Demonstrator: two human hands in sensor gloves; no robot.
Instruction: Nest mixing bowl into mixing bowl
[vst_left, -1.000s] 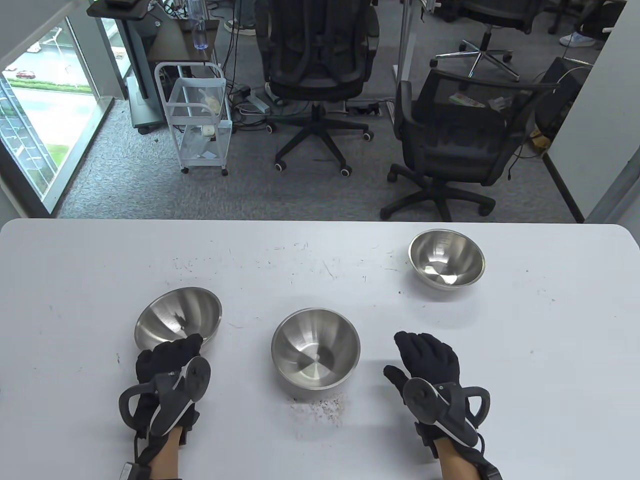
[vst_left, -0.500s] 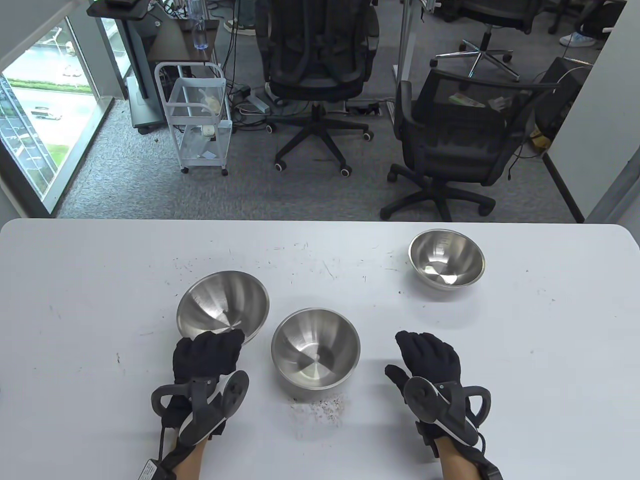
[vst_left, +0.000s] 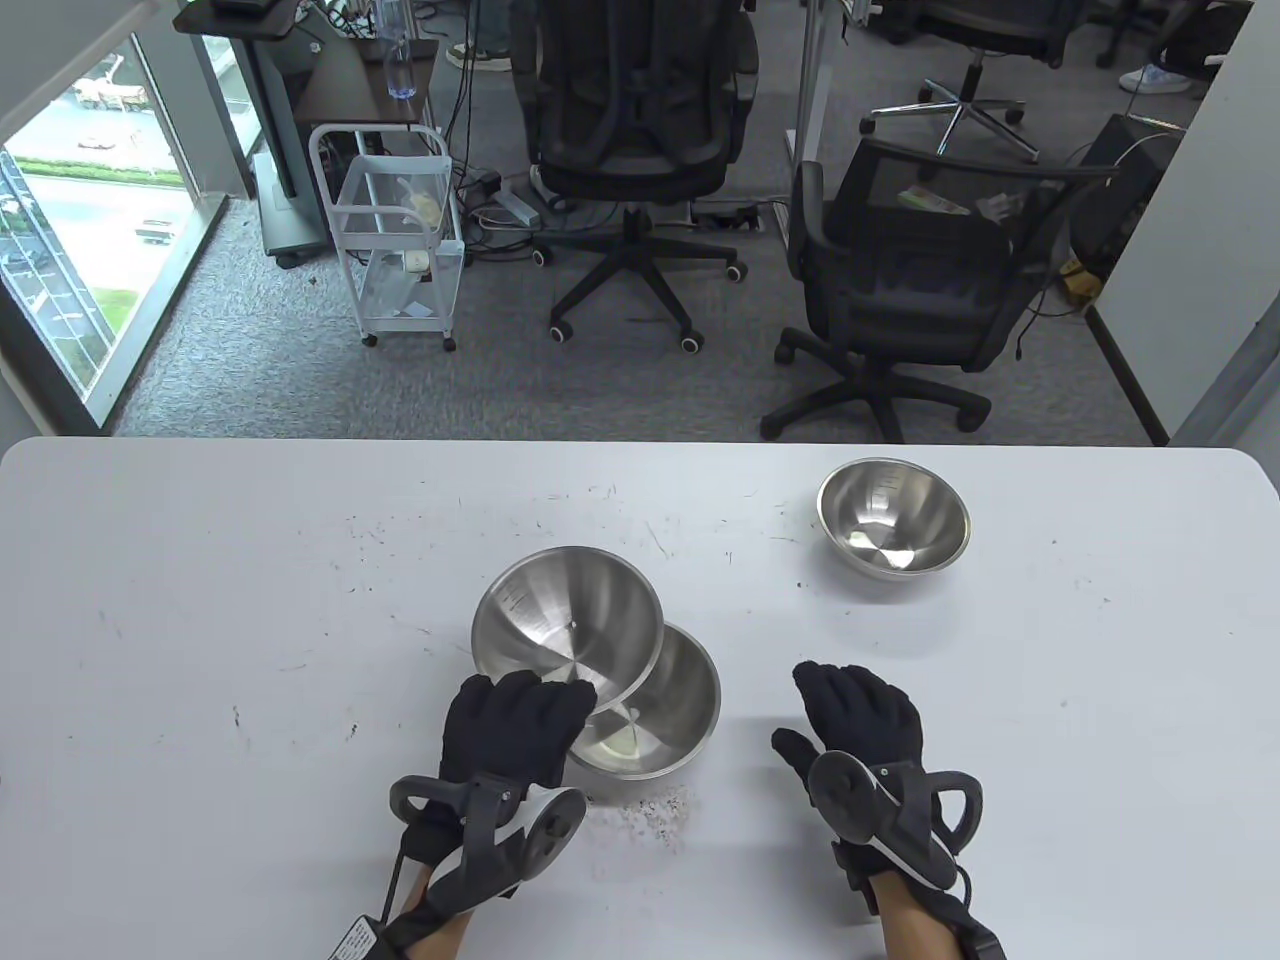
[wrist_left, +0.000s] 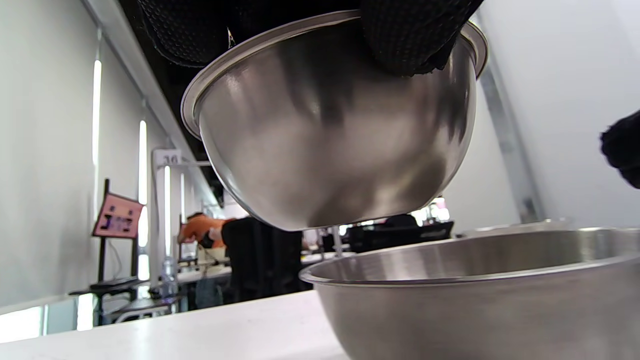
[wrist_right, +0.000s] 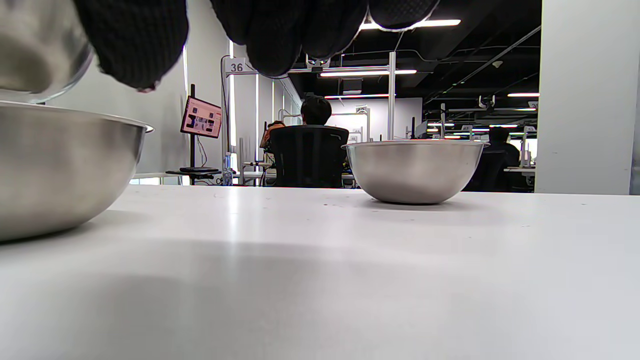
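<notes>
left hand (vst_left: 515, 725): black glove pinches the near rim of the carried round stainless-steel mixing bowl (vst_left: 567, 625), lifted and tilted so its base clears the target rim.
right hand (vst_left: 858, 712): fingers loose and spread, grasping nothing, rests on the white bench (vst_left: 200, 620) right of the target, out of the path.
target steel mixing bowl (vst_left: 672, 715): on the bench, partly under the carried one; wrist view shows a gap, not yet nested. Nothing visible in it.
far steel bowl (vst_left: 893, 517): well apart, far right, nothing inside.

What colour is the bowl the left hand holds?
Shiny silver steel; the held bowl shows best in the left wrist view.
</notes>
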